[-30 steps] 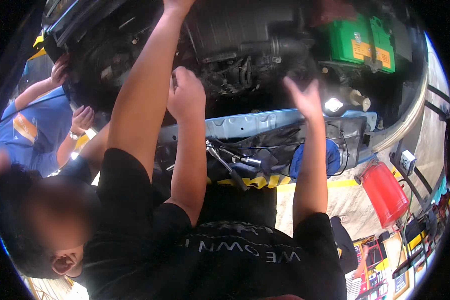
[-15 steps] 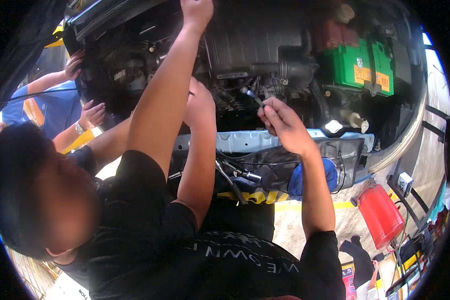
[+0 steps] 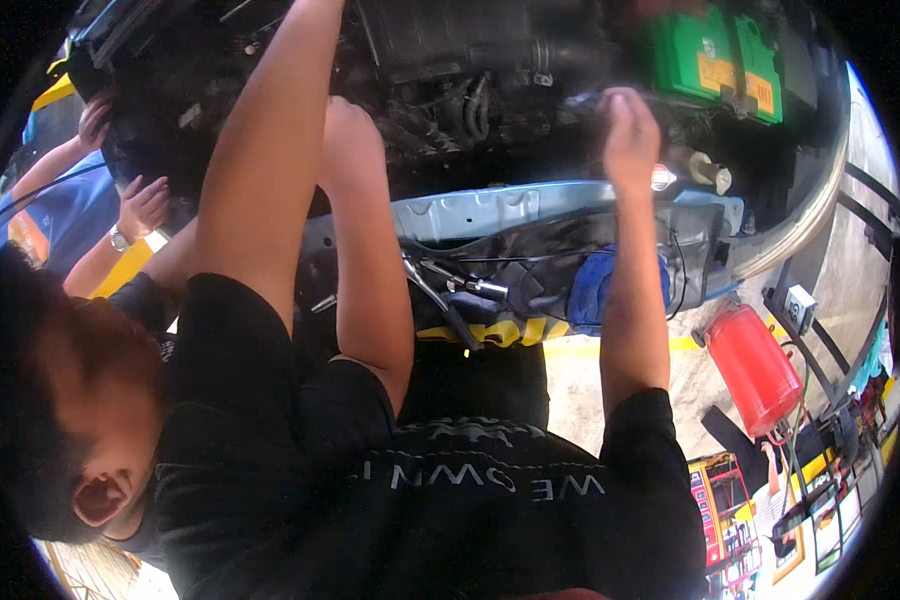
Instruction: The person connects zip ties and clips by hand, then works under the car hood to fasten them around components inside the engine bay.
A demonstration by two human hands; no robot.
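Note:
My right hand [image 3: 632, 135] is closed and blurred over the right part of the engine bay, just left of the green battery [image 3: 695, 60]. From its fingers juts a slim metal hand tool [image 3: 582, 100] with a shiny head, smeared by motion. My left hand [image 3: 352, 140] reaches into the middle of the bay beside a co-worker's forearm [image 3: 265, 150]. Its back faces me; the fingers are hidden, so what it holds cannot be made out. Below the blue front panel [image 3: 470, 208], a ratchet-like tool [image 3: 435, 297] and a chrome socket piece [image 3: 485, 289] lie on a dark cover.
A co-worker in black leans in at the left, head [image 3: 60, 400] close to my left shoulder. Another person's hand [image 3: 142, 205] rests at the bay's left edge. A blue cloth [image 3: 595, 285] lies on the cover near my right forearm. A red tank [image 3: 755, 370] stands at the right.
The view has shifted, so the scene sits higher. My right hand has moved right and deeper with the tool, closer to the battery. My left hand has shifted slightly left.

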